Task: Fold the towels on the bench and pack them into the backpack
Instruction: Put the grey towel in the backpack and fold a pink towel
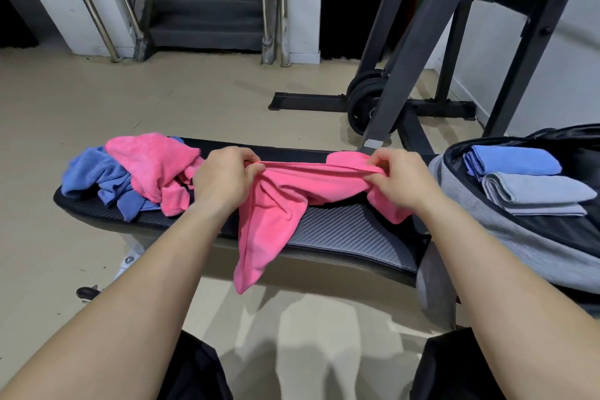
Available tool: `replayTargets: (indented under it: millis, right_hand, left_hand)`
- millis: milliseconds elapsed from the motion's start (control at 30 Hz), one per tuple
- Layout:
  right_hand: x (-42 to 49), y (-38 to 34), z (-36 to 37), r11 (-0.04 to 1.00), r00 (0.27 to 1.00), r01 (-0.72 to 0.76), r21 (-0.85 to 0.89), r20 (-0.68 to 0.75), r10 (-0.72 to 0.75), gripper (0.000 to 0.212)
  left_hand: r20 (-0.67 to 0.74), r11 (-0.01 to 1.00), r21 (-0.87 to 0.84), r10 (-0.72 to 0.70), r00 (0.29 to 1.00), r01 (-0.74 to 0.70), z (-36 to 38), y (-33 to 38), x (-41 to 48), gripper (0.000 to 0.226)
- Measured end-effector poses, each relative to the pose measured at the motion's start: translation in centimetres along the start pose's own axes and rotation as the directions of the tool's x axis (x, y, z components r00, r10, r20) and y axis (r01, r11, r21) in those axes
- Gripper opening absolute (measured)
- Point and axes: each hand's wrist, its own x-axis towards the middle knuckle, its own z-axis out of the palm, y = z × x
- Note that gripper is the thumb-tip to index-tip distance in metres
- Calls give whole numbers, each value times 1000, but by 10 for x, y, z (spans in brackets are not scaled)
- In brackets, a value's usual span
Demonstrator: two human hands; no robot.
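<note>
Towels lie in three places. One pink towel (282, 204) is stretched between both hands over the middle of the black desk (341, 230). The left hand (224, 177) has its grip clamped on the bunched top edge at one end, and the right hand (399, 178) pinches the other end, fingers curled round the cloth. A loose corner hangs down past the desk's near edge (the rest sags onto the padding). At the desk's left end sits an unfolded heap, a second pink towel (152, 162) on top of crumpled blue towels (94, 172). At the right, the grey backpack (519, 237) lies open, with a folded blue towel (516, 161) and a folded grey towel (535, 191) inside, touching. Beyond the desk, weight plates (363, 104) sit by a dark steel rack (422, 42).
</note>
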Motion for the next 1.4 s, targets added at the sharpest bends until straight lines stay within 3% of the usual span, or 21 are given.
replayTargets:
  millis: [167, 233, 367, 433, 500, 633, 733, 800, 967, 1133, 1400]
  right_hand:
    - [-2, 19, -15, 998, 998, -57, -18, -33, 56, 25]
    - [-5, 26, -19, 995, 993, -101, 0, -66, 100, 21]
    - [-8, 31, -26, 983, 971, -184, -6, -155, 181, 17]
    - [-7, 21, -26, 991, 985, -124, 51, -115, 129, 16]
    - [-8, 1, -22, 997, 1000, -17, 81, -18, 19, 11]
    - [-9, -36, -10, 974, 978, 171, 149, 89, -186, 11]
    - [-11, -44, -8, 954, 970, 182, 239, 115, -214, 13]
    - [-12, -41, -8, 953, 976, 147, 265, 117, -183, 11]
    - [-10, -25, -15, 985, 997, 70, 156, 19, -74, 6]
    - [-10, -11, -14, 960, 999, -26, 279, -25, 34, 6]
    - [-4, -10, -9, 929, 965, -201, 311, -99, 242, 12]
  left_hand:
    - [-87, 994, 22, -103, 991, 105, -5, 2, -1, 15]
    - [-108, 990, 31, -136, 985, 141, -6, -3, 0, 16]
    - [-7, 985, 33, -167, 986, 167, -7, -5, 3, 24]
    - [138, 997, 1, -71, 988, 71, -6, 8, -2, 48]
    - [216, 996, -23, 89, 972, -86, -2, 30, -10, 58]
    - [257, 950, -226, 272, 928, -216, 10, 71, -26, 49]
    - [263, 923, -321, 300, 917, -210, 18, 76, -27, 23]
    - [246, 929, -321, 268, 932, -182, 20, 73, -23, 11]
    - [162, 967, -247, 95, 982, -53, 18, 62, -14, 9]
    - [163, 976, -215, 10, 987, 25, 17, 55, -10, 6]
    - [277, 894, -427, -9, 961, 131, 1, 59, -24, 13]
